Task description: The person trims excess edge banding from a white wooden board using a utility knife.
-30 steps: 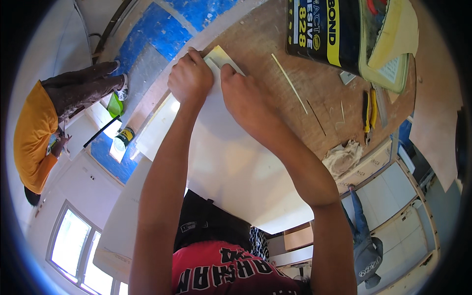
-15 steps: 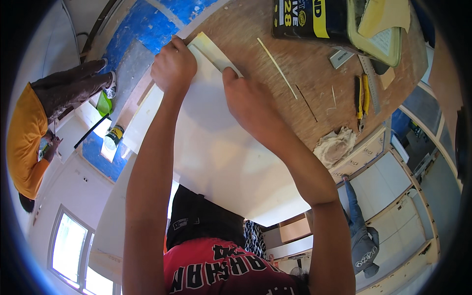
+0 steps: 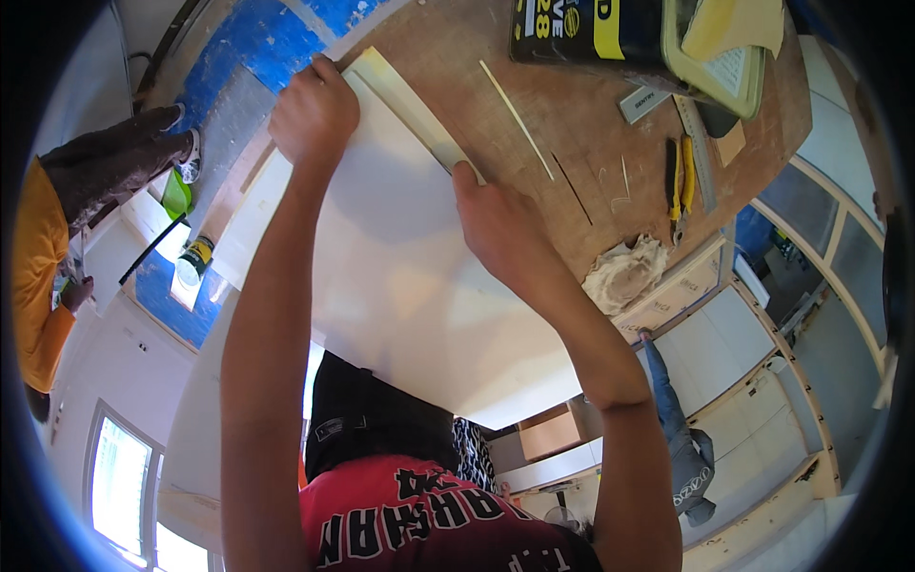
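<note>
Left hand (image 3: 315, 110) and right hand (image 3: 502, 224), well apart, both closed on a white sheet's (image 3: 410, 257) far edge.

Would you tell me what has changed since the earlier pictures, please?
The right hand has moved along the edge of the white sheet, toward the wearer and away from the left hand, exposing more of the pale strip. The left hand stays at the sheet's far corner; the pliers and rectangular tin keep their places.

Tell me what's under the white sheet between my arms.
A pale strip shows along its upper right edge, seemingly running beneath it, with brown table beyond. The sheet covers whatever lies farther in.
</note>
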Demonstrator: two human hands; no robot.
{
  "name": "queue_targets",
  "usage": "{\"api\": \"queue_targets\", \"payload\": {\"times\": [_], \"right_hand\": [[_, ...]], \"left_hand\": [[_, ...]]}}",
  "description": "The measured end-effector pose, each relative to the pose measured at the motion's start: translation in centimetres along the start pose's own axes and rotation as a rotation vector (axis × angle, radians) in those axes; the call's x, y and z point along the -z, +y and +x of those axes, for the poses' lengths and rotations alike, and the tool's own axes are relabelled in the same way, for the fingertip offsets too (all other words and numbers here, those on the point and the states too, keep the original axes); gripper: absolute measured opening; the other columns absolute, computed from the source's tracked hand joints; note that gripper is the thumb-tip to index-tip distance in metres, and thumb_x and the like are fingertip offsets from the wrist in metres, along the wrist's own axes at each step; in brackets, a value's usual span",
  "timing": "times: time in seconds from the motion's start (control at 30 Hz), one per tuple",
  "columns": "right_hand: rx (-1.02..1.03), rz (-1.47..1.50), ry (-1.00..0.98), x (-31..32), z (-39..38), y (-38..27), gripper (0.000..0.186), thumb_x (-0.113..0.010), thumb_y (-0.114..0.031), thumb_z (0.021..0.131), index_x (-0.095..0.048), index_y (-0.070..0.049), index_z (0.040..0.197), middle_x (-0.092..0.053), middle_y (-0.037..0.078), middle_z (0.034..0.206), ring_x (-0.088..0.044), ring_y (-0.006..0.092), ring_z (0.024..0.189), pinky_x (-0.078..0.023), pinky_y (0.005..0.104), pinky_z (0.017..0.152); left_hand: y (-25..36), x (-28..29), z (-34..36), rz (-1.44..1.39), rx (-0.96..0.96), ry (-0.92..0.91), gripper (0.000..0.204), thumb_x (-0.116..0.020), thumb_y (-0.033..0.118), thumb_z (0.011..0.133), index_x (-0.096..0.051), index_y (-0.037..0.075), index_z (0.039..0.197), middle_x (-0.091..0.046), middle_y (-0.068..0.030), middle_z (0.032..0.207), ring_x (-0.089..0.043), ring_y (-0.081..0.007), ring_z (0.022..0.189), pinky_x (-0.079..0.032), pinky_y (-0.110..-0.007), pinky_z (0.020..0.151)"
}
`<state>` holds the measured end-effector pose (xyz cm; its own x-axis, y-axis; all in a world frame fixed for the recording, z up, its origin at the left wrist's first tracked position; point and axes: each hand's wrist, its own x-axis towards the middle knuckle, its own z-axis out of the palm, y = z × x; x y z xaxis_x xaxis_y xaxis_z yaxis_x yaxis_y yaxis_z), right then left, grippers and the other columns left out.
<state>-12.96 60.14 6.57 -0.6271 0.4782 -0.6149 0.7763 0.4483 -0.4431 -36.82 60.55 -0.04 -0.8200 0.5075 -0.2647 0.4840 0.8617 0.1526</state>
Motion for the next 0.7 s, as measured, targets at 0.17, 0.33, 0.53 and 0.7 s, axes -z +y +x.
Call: {"api": "queue_targets", "payload": {"times": [0.17,0.33,0.53,0.7], "right_hand": [[-0.011,-0.004,-0.037,-0.7,-0.5,0.6,0.01,-0.051,-0.003,0.1,-0.046,0.0,0.108,-0.07,0.027,0.079,-0.071,0.0476,0.078,-0.058,0.0566,0.069],[-0.045,0.06,-0.052,-1.5,-2.3,2.0,0.012,-0.05,-0.003,0.099,-0.045,0.0,0.109,-0.07,0.028,0.08,-0.071,0.0489,0.079,-0.057,0.0578,0.07],[-0.058,0.005,-0.054,-2.2,-4.5,2.6,0.013,-0.051,-0.002,0.099,-0.045,-0.001,0.11,-0.069,0.028,0.08,-0.071,0.0491,0.078,-0.057,0.058,0.07],[-0.175,-0.072,-0.145,-3.8,-8.2,3.8,0.014,-0.052,-0.002,0.098,-0.047,-0.001,0.111,-0.07,0.027,0.08,-0.073,0.0466,0.077,-0.059,0.0555,0.07]], "left_hand": [[-0.5,-0.5,0.0,0.012,-0.022,0.003,0.058,-0.036,0.042,0.108,-0.08,0.004,0.101,-0.076,-0.0278,0.105,-0.073,-0.0496,0.1,-0.058,-0.057,0.091],[0.0,-0.3,0.3,0.018,0.068,-0.092,0.061,-0.035,0.051,0.106,-0.078,0.011,0.124,-0.073,-0.0252,0.125,-0.068,-0.0467,0.119,-0.051,-0.055,0.106],[-0.5,-0.6,0.4,0.027,0.004,-0.012,0.062,-0.034,0.047,0.106,-0.078,0.004,0.118,-0.074,-0.0268,0.122,-0.07,-0.0481,0.113,-0.053,-0.055,0.102],[-0.2,-0.6,0.3,0.023,0.029,-0.002,0.065,-0.033,0.045,0.106,-0.079,0.0,0.112,-0.075,-0.028,0.117,-0.072,-0.0486,0.11,-0.055,-0.055,0.101]]}}
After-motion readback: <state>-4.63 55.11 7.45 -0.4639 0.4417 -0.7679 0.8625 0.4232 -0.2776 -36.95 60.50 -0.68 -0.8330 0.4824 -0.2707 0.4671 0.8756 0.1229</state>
